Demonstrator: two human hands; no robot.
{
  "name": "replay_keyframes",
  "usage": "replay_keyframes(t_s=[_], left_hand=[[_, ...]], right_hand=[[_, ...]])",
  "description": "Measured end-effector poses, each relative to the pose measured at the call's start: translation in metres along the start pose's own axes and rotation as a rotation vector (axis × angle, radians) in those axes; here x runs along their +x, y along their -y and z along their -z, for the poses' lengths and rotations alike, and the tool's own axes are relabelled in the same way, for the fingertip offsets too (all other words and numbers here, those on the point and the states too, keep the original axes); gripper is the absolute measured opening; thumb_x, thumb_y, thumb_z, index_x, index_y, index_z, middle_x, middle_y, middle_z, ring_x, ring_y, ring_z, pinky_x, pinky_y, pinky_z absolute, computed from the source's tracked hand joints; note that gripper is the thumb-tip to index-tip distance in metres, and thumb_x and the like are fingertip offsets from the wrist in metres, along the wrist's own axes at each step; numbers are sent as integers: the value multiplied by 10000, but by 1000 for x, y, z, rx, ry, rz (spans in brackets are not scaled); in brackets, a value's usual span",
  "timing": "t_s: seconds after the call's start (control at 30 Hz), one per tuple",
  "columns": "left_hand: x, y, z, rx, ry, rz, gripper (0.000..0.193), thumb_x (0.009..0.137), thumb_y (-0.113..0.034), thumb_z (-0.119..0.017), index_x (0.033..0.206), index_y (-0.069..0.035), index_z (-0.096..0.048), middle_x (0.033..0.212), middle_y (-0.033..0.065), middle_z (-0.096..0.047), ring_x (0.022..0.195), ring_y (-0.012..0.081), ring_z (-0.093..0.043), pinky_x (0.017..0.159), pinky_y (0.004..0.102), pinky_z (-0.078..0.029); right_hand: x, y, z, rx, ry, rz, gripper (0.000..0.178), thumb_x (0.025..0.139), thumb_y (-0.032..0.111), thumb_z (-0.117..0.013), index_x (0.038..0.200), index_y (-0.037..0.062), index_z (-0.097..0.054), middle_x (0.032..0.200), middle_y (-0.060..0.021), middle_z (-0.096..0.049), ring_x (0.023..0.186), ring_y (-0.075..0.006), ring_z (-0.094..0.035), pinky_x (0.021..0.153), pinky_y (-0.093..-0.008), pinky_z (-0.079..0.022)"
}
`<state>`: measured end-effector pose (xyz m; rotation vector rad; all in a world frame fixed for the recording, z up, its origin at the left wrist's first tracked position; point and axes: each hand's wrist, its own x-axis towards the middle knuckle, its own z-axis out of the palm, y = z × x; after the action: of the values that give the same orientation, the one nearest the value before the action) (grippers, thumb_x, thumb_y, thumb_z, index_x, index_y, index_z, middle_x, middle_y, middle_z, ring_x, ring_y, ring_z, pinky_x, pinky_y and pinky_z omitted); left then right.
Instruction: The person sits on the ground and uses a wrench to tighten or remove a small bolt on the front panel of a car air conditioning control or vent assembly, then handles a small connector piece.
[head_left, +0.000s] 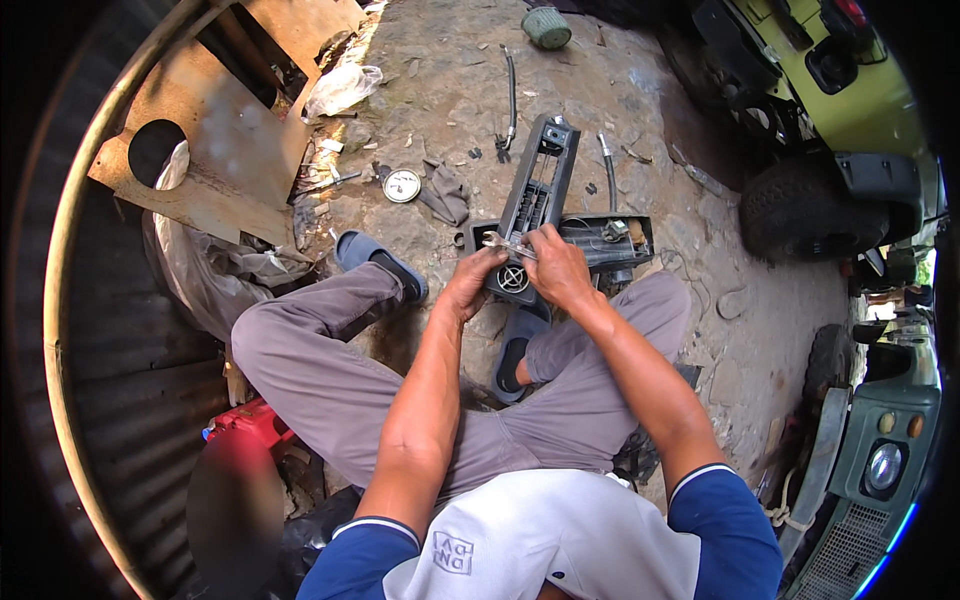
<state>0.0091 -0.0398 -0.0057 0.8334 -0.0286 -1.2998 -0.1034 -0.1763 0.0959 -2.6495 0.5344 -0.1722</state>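
Observation:
Between my legs sits a black plastic housing (537, 188), with a long slatted upper section and a round cross-shaped vent at its near end. My right hand (560, 268) is closed on a silver wrench (508, 244), which lies across the housing with its open jaw pointing left. My left hand (474, 281) is closed at the left edge of the housing, its thumb close to the wrench; its fingertips are partly hidden. Right of the slatted section is an open black tray-like part (607, 240) with small pieces in it.
A round white-faced gauge (401, 185) and a dark grey cloth (444, 193) lie on the stony ground. Beyond are a black hose (511, 95) and a green cylindrical object (546, 28). A rusty metal panel (215, 135) stands left; vehicles with a big tyre (815, 212) stand right.

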Motion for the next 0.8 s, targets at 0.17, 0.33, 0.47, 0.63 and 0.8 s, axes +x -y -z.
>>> replay_keyframes(t_s=[0.17,0.33,0.47,0.63,0.8], left_hand=[[1,-1,-3,-28,26,-18,325,938,-172,-702,1218,-18,-641,1079,53,-713,926,146,-704,818,307,-589],[3,3,7,49,10,-12,297,957,-180,-672,1210,-29,-640,1113,50,-702,982,153,-690,895,312,-560],[1,0,1,-2,6,1,316,951,-195,-683,1213,-24,-640,1099,49,-705,982,153,-695,884,312,-570],[-5,-3,-8,-21,24,-9,330,944,-193,-692,1223,-27,-633,1054,47,-717,890,139,-714,789,299,-603],[-3,-1,-2,-5,22,-1,317,941,-218,-703,1187,-25,-647,1064,41,-710,929,140,-702,854,301,-578]], right_hand=[[3,-8,-3,6,-13,84,209,835,71,-650,1042,56,-622,1029,-143,-588,828,-416,-657,709,-528,-531],[6,-6,0,-35,42,152,189,841,79,-649,1025,51,-619,1008,-137,-592,821,-406,-660,697,-515,-535],[0,-5,-3,18,-38,112,165,857,100,-658,1009,49,-621,997,-142,-594,818,-406,-664,694,-516,-537],[-3,-5,-9,-50,-17,34,155,870,96,-659,998,41,-590,992,-159,-581,795,-423,-655,672,-533,-525],[4,-12,-5,-53,21,197,204,858,71,-647,1018,20,-531,1003,-176,-558,773,-432,-645,656,-543,-515]])
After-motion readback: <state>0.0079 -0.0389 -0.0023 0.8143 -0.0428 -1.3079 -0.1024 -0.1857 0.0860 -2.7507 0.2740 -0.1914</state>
